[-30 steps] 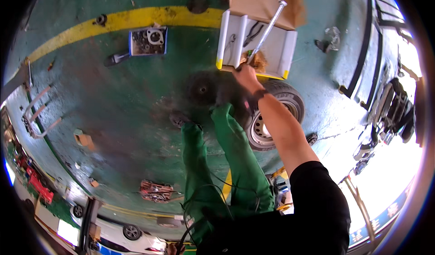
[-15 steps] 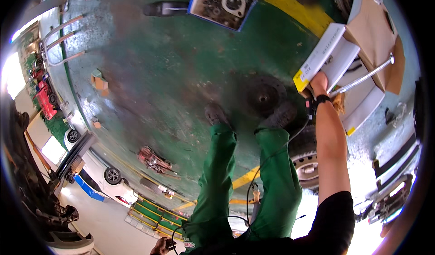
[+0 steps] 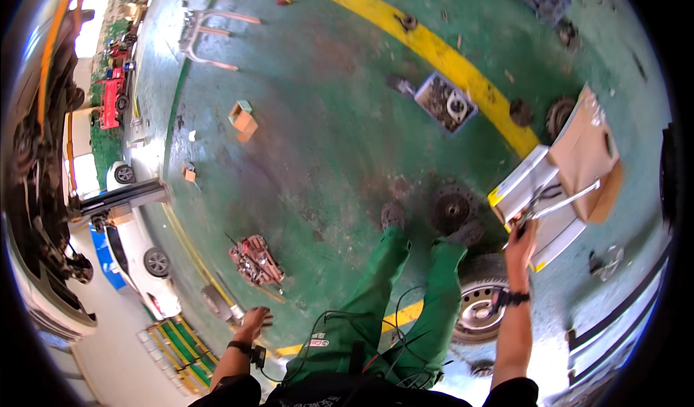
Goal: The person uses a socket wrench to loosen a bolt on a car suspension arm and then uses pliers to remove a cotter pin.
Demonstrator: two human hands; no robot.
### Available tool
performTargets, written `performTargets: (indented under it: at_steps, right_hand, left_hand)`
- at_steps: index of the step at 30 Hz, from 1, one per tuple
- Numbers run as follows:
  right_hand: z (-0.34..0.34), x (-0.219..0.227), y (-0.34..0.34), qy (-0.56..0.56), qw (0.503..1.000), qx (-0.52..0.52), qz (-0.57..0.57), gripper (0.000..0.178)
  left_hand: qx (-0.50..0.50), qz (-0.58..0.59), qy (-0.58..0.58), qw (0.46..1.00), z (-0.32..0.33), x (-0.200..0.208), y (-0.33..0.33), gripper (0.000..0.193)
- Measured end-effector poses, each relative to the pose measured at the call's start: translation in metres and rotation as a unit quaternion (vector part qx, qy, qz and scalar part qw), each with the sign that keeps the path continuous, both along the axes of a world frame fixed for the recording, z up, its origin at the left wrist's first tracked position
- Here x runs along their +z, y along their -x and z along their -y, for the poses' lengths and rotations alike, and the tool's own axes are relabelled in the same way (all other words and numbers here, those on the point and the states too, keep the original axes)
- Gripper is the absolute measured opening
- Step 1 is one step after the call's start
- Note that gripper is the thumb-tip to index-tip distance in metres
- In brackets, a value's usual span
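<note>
My right hand [image 3: 520, 248] is closed around a dark metal tool [image 3: 526, 221], over the white open carton [image 3: 557, 230]; its exact kind is too small to make out. Close beside it, a long silver bar [image 3: 567, 203] lies slanted across the carton, its far end over the brown cardboard flap [image 3: 589, 157]. Dark curved pieces lie inside the carton. My left hand [image 3: 253, 324] hangs at the lower left with its fingers apart, holding nothing. Both wrists wear black bands with a small device.
By my feet lie a dark round disc [image 3: 453, 208] and a wheel [image 3: 481, 309]. Farther off stands a blue-edged bin of metal parts [image 3: 446, 103]. A reddish jack-like device [image 3: 254, 262], a small cardboard box [image 3: 243, 121] and a metal frame [image 3: 210, 38] lie leftward.
My right hand has come up from inside the carton with the dark tool. My left hand has risen into fuller view, fingers spreading. The view has shifted, showing more floor.
</note>
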State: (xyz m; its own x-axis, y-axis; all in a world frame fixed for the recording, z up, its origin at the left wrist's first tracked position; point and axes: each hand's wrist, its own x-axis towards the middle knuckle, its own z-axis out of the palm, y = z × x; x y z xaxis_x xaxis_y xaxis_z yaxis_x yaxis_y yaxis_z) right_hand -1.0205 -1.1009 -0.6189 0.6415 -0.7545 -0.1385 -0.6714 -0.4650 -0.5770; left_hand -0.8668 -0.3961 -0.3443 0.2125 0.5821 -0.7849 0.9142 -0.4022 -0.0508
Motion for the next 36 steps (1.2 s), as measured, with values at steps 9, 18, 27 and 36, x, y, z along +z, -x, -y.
performTargets:
  at_steps: [9,18,27,36]
  right_hand:
    - [-0.166,0.368,-0.135,-0.092,0.912,0.353,0.186,0.02]
    - [-0.302,0.53,-0.215,-0.152,0.8,0.512,0.274,0.023]
    - [-0.424,0.603,-0.241,-0.304,0.69,0.636,0.166,0.022]
    - [-0.579,0.601,-0.305,-0.627,0.428,0.639,-0.124,0.023]
  left_hand:
    - [-0.238,0.3,0.42,0.823,0.227,0.118,-0.105,0.041]
    - [-0.236,0.508,0.444,0.7,0.196,0.253,-0.06,0.043]
    - [0.118,0.606,0.412,0.67,0.104,0.31,-0.016,0.022]
    - [0.086,0.675,0.387,0.622,-0.031,0.336,-0.062,0.022]
